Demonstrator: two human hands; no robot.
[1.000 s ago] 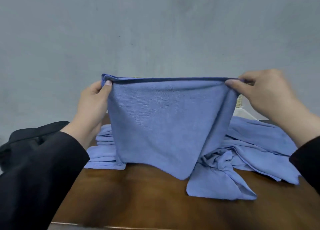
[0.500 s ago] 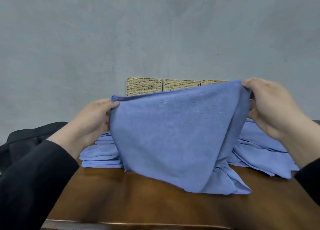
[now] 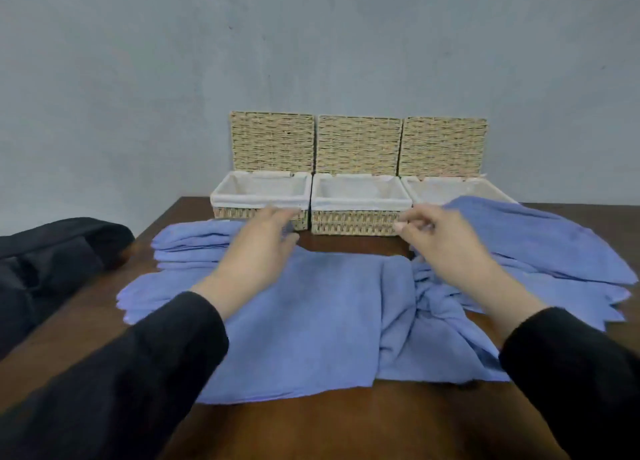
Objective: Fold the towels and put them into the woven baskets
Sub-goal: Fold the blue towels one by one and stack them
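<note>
Both hands are out over the spread towel (image 3: 311, 324): left hand (image 3: 258, 248) flat, fingers straight and holding nothing, hovering at the towel's far left corner; right hand (image 3: 440, 248) at the far right corner, fingers loosely bent. It looks empty, though motion blur makes a light pinch on the hem hard to rule out. Landmark is the middle basket (image 3: 360, 205), lid up, white liner bare. Directly in front of it the towel lies on the table (image 3: 346, 425), smooth on its left, bunched on its right. Left of that basket sits the folded stack (image 3: 194, 244) before the left basket (image 3: 259, 196); right of it, the loose pile (image 3: 540, 248) drapes over the right basket's (image 3: 460, 191) front rim. The risk, I'd say: fold over that bunched side and the crease goes crooked, or snags the pile beside it.
</note>
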